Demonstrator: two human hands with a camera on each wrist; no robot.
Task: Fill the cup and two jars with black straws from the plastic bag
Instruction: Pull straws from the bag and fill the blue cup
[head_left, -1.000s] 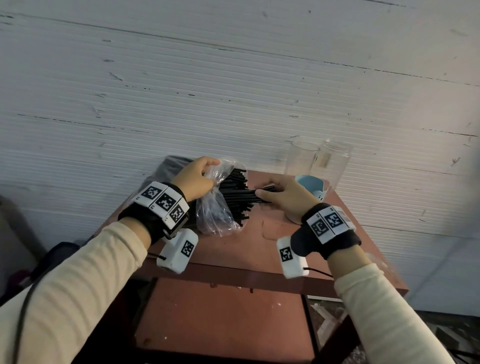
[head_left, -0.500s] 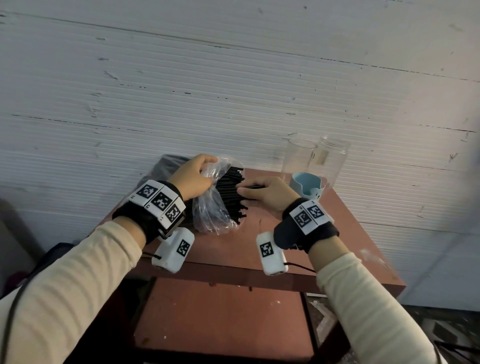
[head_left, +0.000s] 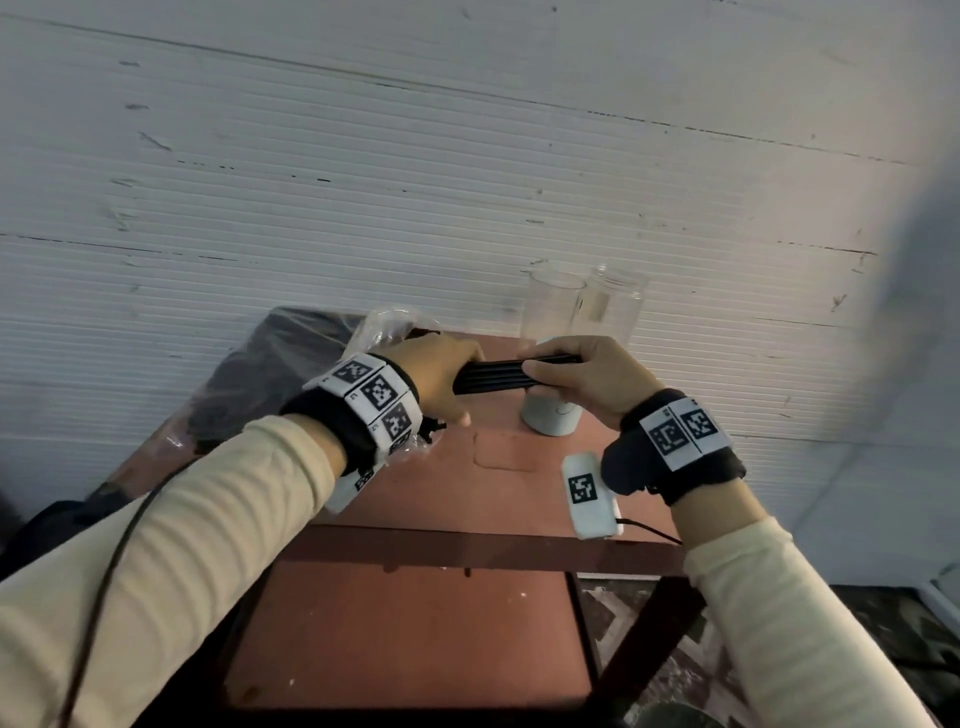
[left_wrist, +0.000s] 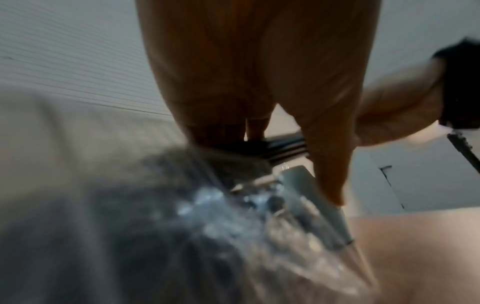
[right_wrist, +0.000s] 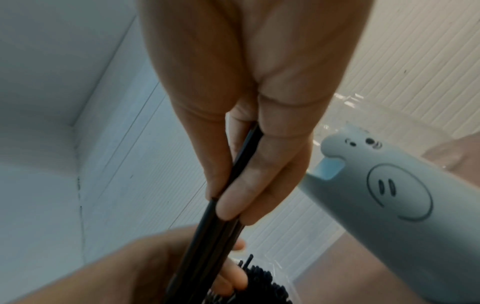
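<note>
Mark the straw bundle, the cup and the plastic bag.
straw bundle (head_left: 491, 378): head view, mid-span between the hands.
cup (right_wrist: 397, 191): right wrist view, printed face on its side.
plastic bag (head_left: 387, 325): head view, crumpled clear top.

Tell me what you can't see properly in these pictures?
- Plastic bag, head view: the left hand and wrist cover its open end; in the left wrist view it is blurred.
- Black straws: their ends hide inside both hands, so no count.
- Cup, head view: the right hand hides its top.
- Jars: too far to see inside.
</note>
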